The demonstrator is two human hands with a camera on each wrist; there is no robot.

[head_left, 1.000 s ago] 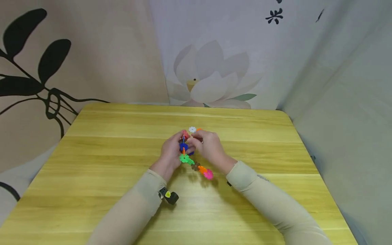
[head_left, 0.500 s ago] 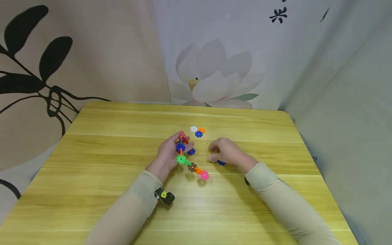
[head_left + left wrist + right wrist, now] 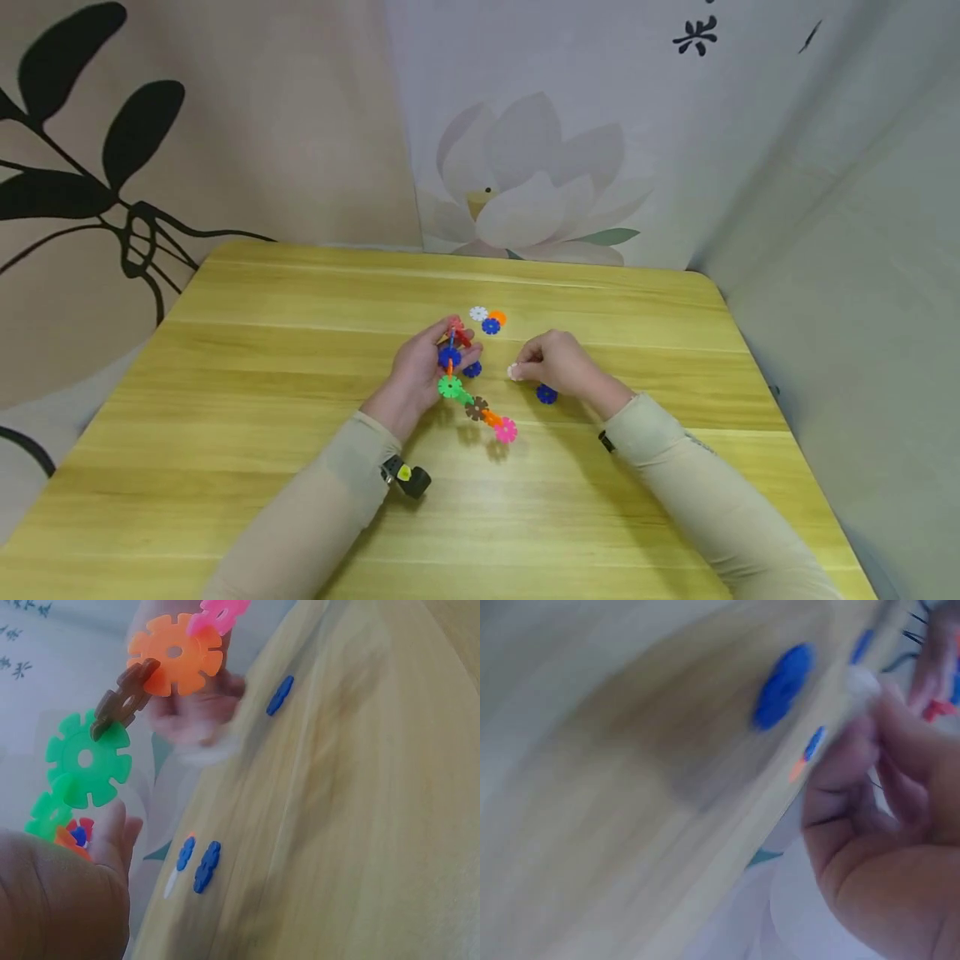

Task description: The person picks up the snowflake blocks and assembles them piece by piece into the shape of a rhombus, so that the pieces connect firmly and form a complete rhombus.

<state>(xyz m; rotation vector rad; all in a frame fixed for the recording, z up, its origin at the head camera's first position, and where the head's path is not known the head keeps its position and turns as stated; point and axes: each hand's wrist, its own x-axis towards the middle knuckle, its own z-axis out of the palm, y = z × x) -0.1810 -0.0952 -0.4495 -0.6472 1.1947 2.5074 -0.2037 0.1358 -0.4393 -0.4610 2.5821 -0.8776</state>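
Note:
My left hand (image 3: 415,367) holds the upper, red end of a chain of interlocking plastic flower discs (image 3: 450,387). From there the chain runs through blue, orange, green and brown discs to a pink one at its loose end. In the left wrist view, the green disc (image 3: 106,761) and orange disc (image 3: 191,664) show large. My right hand (image 3: 566,365) pinches a white flower disc (image 3: 513,372) between thumb and fingers, apart from the chain. That white disc (image 3: 861,682) is blurred in the right wrist view.
A blue disc (image 3: 547,394) lies under my right wrist, and another blue disc (image 3: 472,369) beside my left fingers. Farther back on the wooden table (image 3: 300,333) sit a white disc (image 3: 478,314), an orange disc (image 3: 499,317) and a blue disc (image 3: 491,326). Printed curtains stand behind.
My right hand has left the chain at my left hand, gone right to the table and now pinches the white disc. My left hand keeps the chain in nearly the same place.

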